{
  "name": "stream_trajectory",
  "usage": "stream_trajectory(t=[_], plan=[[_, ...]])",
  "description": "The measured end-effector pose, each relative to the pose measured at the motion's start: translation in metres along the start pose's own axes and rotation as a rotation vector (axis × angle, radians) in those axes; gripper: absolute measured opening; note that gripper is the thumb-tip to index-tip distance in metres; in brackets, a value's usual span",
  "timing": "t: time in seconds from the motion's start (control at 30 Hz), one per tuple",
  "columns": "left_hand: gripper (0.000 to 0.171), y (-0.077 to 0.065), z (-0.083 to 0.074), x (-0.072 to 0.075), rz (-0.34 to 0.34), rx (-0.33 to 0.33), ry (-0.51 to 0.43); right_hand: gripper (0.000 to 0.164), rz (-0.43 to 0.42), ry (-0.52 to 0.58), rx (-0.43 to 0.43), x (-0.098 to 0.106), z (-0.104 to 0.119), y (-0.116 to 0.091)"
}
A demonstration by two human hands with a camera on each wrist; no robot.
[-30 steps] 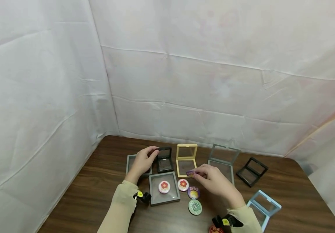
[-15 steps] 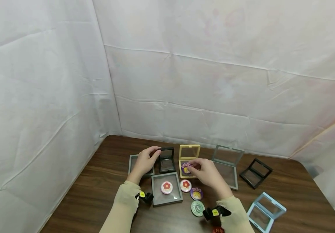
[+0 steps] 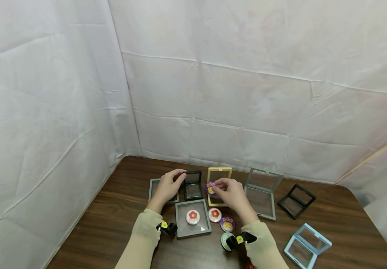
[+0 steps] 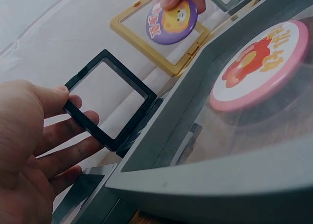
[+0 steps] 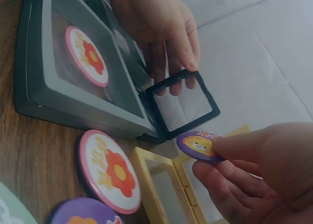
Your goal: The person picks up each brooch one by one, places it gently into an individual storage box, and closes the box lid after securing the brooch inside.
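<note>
My left hand [image 3: 166, 185] pinches the raised lid of a small black display case [image 3: 193, 191], thumb in front and fingers behind, as the left wrist view shows. My right hand [image 3: 231, 192] holds a purple button badge [image 5: 198, 145] with a yellow cartoon face between thumb and fingers. That badge is up in the air, between the black case and an open yellow case [image 3: 217, 204]. In front of the black case lies a larger grey case [image 3: 194, 235], a pink-rimmed flower badge [image 3: 192, 216] on it.
Another flower badge [image 3: 215, 215], a second purple badge [image 3: 227, 224] and a green badge [image 3: 226, 239], partly covered by the wrist camera, lie near the right forearm. Open grey [image 3: 260, 216], black [image 3: 289, 207] and blue [image 3: 297, 261] cases stand to the right. White cloth [image 3: 207, 123] hangs behind.
My right hand has carried the purple badge left, across the yellow case towards the black one, and its face has turned into view. The left hand keeps its place on the black lid.
</note>
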State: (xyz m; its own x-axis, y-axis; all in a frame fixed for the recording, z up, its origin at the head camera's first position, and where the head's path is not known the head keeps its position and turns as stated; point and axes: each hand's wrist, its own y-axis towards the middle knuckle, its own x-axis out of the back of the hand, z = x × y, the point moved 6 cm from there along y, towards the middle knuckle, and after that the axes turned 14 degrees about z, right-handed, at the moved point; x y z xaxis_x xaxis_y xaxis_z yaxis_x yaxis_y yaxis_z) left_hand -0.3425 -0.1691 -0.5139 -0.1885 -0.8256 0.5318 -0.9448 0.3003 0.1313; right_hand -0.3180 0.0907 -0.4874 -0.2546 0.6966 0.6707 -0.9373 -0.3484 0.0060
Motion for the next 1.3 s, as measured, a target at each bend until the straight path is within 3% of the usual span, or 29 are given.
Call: stream_trajectory(t=[0.73, 1.1, 1.3], plan=[[0.021, -0.001, 0.001, 0.0, 0.008, -0.004, 0.006, 0.011, 0.066, 0.121, -0.005, -0.034, 0.01, 0.03], [0.023, 0.0, 0.001, -0.001, 0.016, -0.013, -0.014, 0.011, 0.076, 0.09, -0.009, -0.045, 0.014, 0.035], [0.023, 0.0, 0.001, -0.001, 0.017, -0.021, -0.012, 0.01, 0.057, -0.018, -0.013, -0.045, 0.018, 0.037]])
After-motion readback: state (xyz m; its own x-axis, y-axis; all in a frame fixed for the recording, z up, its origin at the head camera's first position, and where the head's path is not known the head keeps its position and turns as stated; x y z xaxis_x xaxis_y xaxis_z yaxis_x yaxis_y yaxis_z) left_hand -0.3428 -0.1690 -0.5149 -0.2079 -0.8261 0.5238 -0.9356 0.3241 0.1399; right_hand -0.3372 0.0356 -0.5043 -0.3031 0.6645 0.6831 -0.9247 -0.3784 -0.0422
